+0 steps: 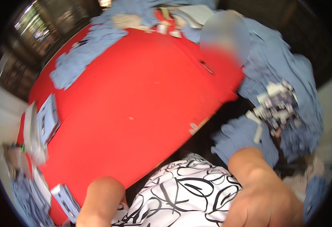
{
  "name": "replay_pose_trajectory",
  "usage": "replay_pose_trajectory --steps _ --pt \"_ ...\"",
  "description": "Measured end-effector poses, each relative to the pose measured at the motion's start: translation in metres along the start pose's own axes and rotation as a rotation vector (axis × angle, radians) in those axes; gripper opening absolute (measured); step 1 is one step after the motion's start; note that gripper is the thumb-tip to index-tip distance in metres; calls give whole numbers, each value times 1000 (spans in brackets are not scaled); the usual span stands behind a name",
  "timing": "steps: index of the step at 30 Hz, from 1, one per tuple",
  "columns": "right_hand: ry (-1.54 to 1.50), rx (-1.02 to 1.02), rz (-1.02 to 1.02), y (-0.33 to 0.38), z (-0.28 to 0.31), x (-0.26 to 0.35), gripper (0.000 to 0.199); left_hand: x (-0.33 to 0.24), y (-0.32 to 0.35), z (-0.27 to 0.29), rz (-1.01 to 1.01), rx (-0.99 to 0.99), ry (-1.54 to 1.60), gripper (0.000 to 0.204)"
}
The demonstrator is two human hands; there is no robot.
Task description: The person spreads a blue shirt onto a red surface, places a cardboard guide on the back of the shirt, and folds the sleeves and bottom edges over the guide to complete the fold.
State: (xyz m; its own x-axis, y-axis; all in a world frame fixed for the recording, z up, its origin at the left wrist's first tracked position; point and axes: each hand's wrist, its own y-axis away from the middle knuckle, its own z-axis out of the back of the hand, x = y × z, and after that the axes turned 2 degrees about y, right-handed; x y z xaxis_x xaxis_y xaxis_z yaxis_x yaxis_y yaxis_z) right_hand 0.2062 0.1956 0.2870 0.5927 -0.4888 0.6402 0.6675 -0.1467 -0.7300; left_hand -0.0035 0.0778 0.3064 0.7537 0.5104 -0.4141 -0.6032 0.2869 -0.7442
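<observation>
Heap of light-blue folded cloth pieces (245,138), rumpled, lies just beyond the right forearm, off the red worktop's edge. Small white-and-blue printed packets (279,104) are piled loosely on the cloth farther out; hands hidden.

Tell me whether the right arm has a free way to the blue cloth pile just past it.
Probably yes. The right arm lies next to the blue cloth pile, and nothing shows between them. The hand itself is out of view, though, so whether it is free cannot be told.
</observation>
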Motion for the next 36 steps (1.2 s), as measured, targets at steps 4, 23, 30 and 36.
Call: replay_pose_trajectory --steps 4,23,30,36 --pt "-357 -198 110 14 -48 -4 47 -6 22 -5 141 7 -22 65" --pt "-782 698 519 -57 61 -102 39 31 122 20 492 -635 -320 15" --pt "-695 622 267 -57 117 -123 24 -31 290 -64 1639 -2195 -1103 53" --pt "-728 544 291 -76 126 -150 16 -16 367 -151 2763 -1898 -1842 55"
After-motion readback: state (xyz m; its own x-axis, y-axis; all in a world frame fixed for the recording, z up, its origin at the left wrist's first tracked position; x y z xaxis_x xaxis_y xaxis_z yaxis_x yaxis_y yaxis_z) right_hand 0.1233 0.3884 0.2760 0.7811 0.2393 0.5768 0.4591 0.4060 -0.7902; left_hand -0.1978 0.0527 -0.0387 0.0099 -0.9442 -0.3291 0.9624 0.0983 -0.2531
